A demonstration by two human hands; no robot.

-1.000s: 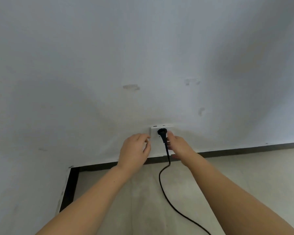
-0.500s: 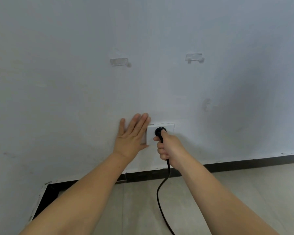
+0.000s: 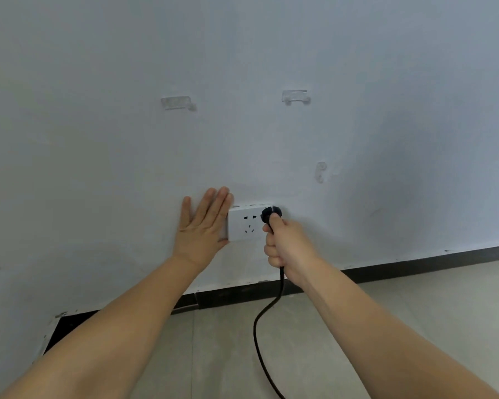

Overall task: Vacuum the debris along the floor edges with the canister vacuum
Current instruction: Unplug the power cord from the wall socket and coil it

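The right hand is clenched around a black plug and the top of its black cord, holding the plug at the right end of a white wall socket — whether the pins are fully seated cannot be told, since the plug head covers them. The left hand lies flat and released against the white wall, fingers straight and pointing up, its thumb side touching the socket's left edge. The socket's left set of holes is uncovered between the two hands. The cord hangs from under the right fist, curves left over the pale tiled floor and runs out of the bottom of the view (the canister vacuum itself is out of sight). A dark skirting board lines the foot of the wall. Higher up, two clear brackets and a small clear clip are stuck to the wall.
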